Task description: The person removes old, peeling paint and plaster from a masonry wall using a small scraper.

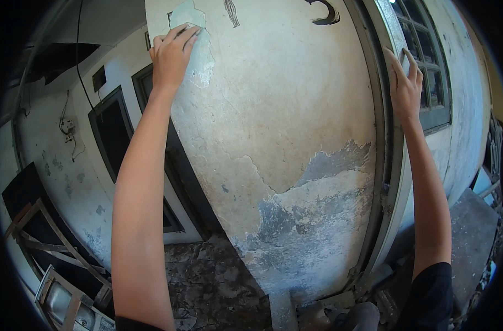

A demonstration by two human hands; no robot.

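My left hand [172, 55] is raised to the upper left of a worn plaster wall [284, 105]. Its fingers are pinched over a pale-edged bit at the wall that is too small and covered to name. Around them lies a pale green patch [203, 58] where the cream paint has come off in a ragged outline. On the other side, my right hand [406, 88] rests against the upright wooden frame [394, 33] beside the window, its fingers stretched and apart.
A paned window [428, 66] stands at the right. Dark doorways [112, 129] open at the left. Lower left, a wooden frame [53, 243] leans near a metal sink [61, 303]. Dirt and debris cover the floor [213, 281]. A grey slab [475, 243] lies lower right.
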